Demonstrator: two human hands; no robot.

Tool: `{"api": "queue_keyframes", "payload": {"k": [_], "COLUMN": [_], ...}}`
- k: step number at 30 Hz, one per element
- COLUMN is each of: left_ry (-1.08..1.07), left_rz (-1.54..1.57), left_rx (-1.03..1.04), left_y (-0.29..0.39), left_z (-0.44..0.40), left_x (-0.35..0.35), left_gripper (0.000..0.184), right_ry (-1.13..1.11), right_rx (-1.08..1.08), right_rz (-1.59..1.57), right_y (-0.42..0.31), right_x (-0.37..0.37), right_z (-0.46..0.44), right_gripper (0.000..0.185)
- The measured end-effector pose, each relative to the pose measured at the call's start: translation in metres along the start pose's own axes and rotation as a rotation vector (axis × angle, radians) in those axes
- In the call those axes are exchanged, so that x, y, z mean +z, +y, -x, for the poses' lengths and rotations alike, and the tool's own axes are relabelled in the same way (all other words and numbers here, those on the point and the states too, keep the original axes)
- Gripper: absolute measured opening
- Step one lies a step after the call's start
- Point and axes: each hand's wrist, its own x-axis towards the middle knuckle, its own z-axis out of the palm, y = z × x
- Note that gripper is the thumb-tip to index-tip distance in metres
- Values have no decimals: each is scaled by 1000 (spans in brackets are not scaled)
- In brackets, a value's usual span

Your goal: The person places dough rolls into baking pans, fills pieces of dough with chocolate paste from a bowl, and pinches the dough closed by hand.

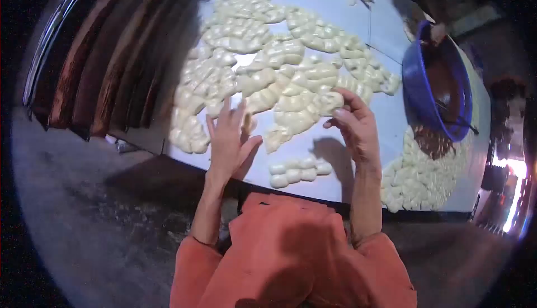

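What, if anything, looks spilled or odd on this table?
A brown patch lies among pale pieces beside the blue basin. The basin's contents are also brown, so possibly a spill; nothing else stands out.

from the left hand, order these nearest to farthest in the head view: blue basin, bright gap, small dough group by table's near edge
From the left hand:
1. Small dough group, just to its right
2. Blue basin, right end of the table
3. Bright gap, far right, past the table
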Motion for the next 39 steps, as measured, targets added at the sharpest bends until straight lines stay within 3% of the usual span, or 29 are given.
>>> {"api": "queue_keyframes", "payload": {"k": [2, 4, 6, 9, 11, 14, 16, 17, 19, 20, 21, 23, 25, 27, 28, 30, 31, 33, 35, 37, 38, 39], "left_ry": [153, 231, 279, 332, 336, 156, 130, 105, -9, -227, -237, -508, -498, -611, -606, -560, -556, -572, -589, -658, -665, -663], "left_rz": [98, 279, 485, 705, 872, 1101, 1485, 1502, 1512, 1574, 1582, 1571, 1561, 1345, 1345, 1283, 1282, 1159, 1199, 1114, 1147, 1149], "left_rx": [73, 161, 256, 409, 441, 416, 308, 330, 238, 57, 66, -62, -98, -193, -193, -272, -271, -197, -277, -232, -278, -282], "left_y": [22, 61, 95, 154, 185, 227, 253, 261, 270, 268, 273, 281, 268, 246, 239, 227, 221, 214, 217, 215, 216, 218], "left_z": [-10, -26, -42, -64, -74, -69, -70, -68, -59, -53, -53, -56, -52, -54, -55, -55, -55, -56, -53, -54, -54, -55], "left_x": [-5, -8, 6, 33, 62, 102, 116, 124, 145, 152, 148, 136, 131, 120, 115, 107, 107, 104, 91, 86, 88, 90], "left_gripper": [100, 94, 89, 73, 68, 69, 74, 74, 86, 85, 85, 80, 71, 55, 55, 51, 51, 49, 47, 46, 40, 40], "right_ry": [104, 187, 183, 221, 194, 131, 85, 24, 60, 69, 72, 300, 394, 553, 549, 440, 438, 108, 45, 170, 189, 207], "right_rx": [56, 111, -195, -288, -274, -153, -134, -97, -58, -107, -154, -405, -497, -258, -259, -87, -90, 218, 289, 116, 47, -3], "right_rz": [120, 149, 460, 471, 348, -371, -503, -637, -602, -555, -509, -350, 20, 327, 327, 880, 880, 1301, 1250, 811, 260, 119], "right_y": [2, 5, 22, 16, 13, -17, -32, -38, -47, -52, -58, -87, -120, -151, -156, -141, -131, -120, -122, -141, -141, -150], "right_x": [-12, -18, -36, -48, -59, -60, -77, -87, -110, -120, -129, -154, -205, -238, -262, -310, -323, -330, -326, -311, -308, -300], "right_z": [8, 15, 14, 21, 28, 46, 52, 55, 53, 49, 44, 32, 11, 1, -11, -41, -51, -65, -60, -46, -40, -32], "right_gripper": [33, 29, 26, 24, 28, 29, 25, 22, 18, 18, 17, 11, 15, 21, 21, 24, 24, 26, 20, 14, 9, 11]}}
